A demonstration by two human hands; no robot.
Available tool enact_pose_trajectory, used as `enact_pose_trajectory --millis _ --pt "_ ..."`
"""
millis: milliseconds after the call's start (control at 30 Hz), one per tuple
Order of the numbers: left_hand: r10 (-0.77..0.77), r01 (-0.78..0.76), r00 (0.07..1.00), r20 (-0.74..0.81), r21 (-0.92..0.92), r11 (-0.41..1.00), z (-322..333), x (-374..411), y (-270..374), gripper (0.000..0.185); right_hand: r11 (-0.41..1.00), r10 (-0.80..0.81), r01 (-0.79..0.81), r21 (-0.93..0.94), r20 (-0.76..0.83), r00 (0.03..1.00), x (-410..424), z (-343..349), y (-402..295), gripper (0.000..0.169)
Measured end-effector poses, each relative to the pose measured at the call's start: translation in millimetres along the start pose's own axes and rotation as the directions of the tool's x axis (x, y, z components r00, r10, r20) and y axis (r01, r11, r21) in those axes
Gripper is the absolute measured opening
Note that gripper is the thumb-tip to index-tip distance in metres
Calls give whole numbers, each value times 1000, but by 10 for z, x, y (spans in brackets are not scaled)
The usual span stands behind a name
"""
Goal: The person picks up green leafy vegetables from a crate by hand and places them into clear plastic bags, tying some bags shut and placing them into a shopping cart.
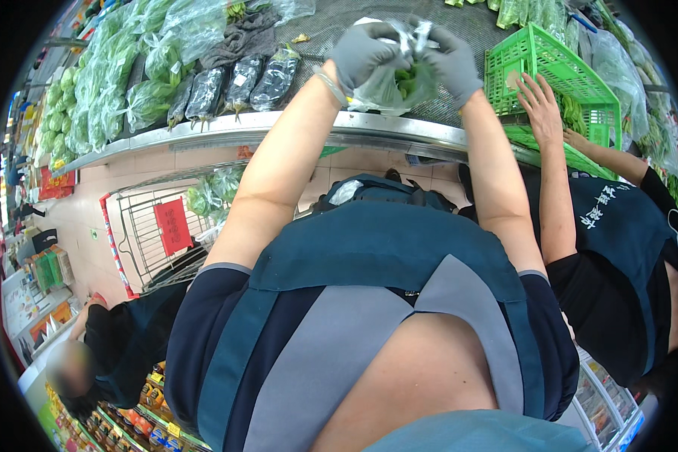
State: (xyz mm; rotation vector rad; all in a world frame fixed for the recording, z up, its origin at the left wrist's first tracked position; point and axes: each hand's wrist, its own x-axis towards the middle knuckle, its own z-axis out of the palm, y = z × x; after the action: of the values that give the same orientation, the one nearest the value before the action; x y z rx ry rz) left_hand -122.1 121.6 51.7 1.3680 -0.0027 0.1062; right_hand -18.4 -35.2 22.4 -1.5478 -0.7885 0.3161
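Note:
My left hand, in a grey glove, grips the gathered neck of a clear plastic bag from the left. On the other side, my right hand, gloved alike, pinches the bag's twisted top. Green leafy vegetables show through the thin plastic. The bag hangs at the front of a produce counter, just above its metal edge. Part of the bag's neck is hidden behind my fingers. A pale band circles my left wrist.
Wrapped dark eggplants, a grey cloth and bagged greens lie left. To the right, a co-worker's hand is at a green plastic crate. A shopping cart stands behind the counter edge at left, near another person.

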Motion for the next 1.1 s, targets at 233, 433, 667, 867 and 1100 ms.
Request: enact_pose_trajectory --millis 233,433,667,867,1100 --pt "-158 156 987 6 138 978 66 173 -139 24 927 205 -178 329 -49 978 -213 -7 -25 23" --pt "-324 48 937 -128 -874 484 -554 288 -722 20 561 -87 140 -816 110 990 -857 35 351 24" --pt "535 -451 844 21 567 689 -493 277 -1073 16 659 108 -122 742 67 992 -507 -166 459 31" --pt "-126 140 986 113 -127 982 19 102 -416 29 974 156 -148 -173 38 987 -98 23 189 37" --pt "-165 73 976 -145 -495 866 -514 64 -687 5 944 307 -320 -78 -150 940 -471 438 50 21"
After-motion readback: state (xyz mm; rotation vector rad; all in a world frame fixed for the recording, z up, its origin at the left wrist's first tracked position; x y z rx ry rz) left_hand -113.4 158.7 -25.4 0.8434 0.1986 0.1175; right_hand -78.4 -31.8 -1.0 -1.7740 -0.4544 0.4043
